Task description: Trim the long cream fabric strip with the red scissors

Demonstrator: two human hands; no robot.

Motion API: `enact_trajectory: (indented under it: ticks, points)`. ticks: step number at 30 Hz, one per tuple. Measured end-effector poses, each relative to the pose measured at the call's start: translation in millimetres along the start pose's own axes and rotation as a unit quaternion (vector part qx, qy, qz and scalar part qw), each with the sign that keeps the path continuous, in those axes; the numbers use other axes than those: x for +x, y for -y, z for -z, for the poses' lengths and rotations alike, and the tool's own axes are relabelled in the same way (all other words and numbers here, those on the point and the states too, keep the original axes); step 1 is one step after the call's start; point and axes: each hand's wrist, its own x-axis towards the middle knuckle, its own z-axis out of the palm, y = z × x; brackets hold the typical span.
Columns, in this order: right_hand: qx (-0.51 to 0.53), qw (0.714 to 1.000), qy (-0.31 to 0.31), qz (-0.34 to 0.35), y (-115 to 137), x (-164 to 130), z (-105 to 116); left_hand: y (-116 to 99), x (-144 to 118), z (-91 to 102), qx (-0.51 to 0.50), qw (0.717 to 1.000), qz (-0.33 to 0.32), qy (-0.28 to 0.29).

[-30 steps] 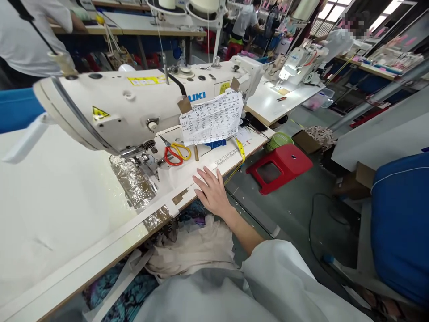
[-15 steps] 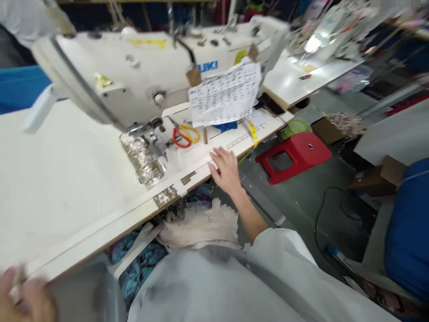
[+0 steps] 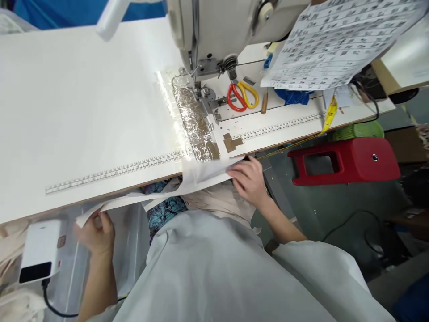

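Note:
A long white fabric strip (image 3: 161,193) stretches along the front edge of the white sewing table (image 3: 83,112). My left hand (image 3: 95,232) pinches the strip's left end below the table edge. My right hand (image 3: 250,179) holds its right end at the edge, just below the foil-covered needle plate (image 3: 196,123). The sewing machine (image 3: 217,31) rises above that plate. More pale fabric (image 3: 217,201) and a blue patterned cloth (image 3: 164,210) lie in my lap.
Red and yellow scissors (image 3: 241,95) lie beside the presser foot. A handwritten sheet (image 3: 338,40) hangs from the machine. A yellow tape measure (image 3: 330,116) dangles off the table's right edge. A red stool (image 3: 345,158) stands on the floor. A white box (image 3: 40,250) sits lower left.
The view swung down and left over the table edge. My right hand left the tabletop and took the strip's right end. My left hand came into view holding the other end.

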Motion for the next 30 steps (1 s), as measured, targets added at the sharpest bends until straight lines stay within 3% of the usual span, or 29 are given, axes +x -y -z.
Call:
enact_trajectory:
  ticks: [1,4,6,10,12,14,17,19,21,22,23,25,28,30]
  points:
    - [0.009,0.999,0.034,0.002,5,-6,-6,2,-7,-8.9,0.008,0.999,0.01,0.031]
    - [0.006,0.987,0.153,-0.044,14,-29,-22,-5,-21,-37.3,0.014,0.998,0.009,0.057]
    - [-0.011,0.973,0.218,-0.073,17,-43,-30,-21,-24,-50.2,-0.003,0.999,0.022,0.027]
    - [-0.014,0.964,0.258,-0.065,20,-52,-36,-81,-16,-48.2,-0.103,0.993,0.031,-0.038]
    - [-0.011,0.966,0.253,-0.058,21,-48,-34,-120,-10,-39.6,-0.219,0.974,0.031,0.049]
    - [-0.01,0.969,0.241,-0.056,23,-40,-28,-159,-5,-32.7,-0.33,0.921,0.015,0.207]
    - [0.017,0.978,0.194,-0.074,33,-25,-13,-212,0,-31.1,-0.443,0.799,0.009,0.408]
    - [0.068,0.983,0.156,-0.064,43,-14,-1,-239,3,-34.1,-0.534,0.713,0.06,0.451]
    - [0.112,0.986,0.119,-0.025,54,-2,12,-257,8,-35.5,-0.618,0.655,0.128,0.416]
    - [0.122,0.988,0.099,-0.008,58,4,17,-263,12,-34.1,-0.642,0.639,0.144,0.398]
    - [0.133,0.988,0.079,-0.002,61,10,21,-266,16,-30.7,-0.651,0.633,0.135,0.396]
    - [0.181,0.981,0.073,-0.005,61,22,25,-267,25,-17.9,-0.62,0.641,0.051,0.45]
    - [0.307,0.932,0.188,0.033,51,36,27,-256,40,11.9,-0.514,0.649,-0.11,0.55]
    - [0.356,0.894,0.267,0.056,41,44,33,-240,50,34.7,-0.474,0.674,-0.164,0.542]
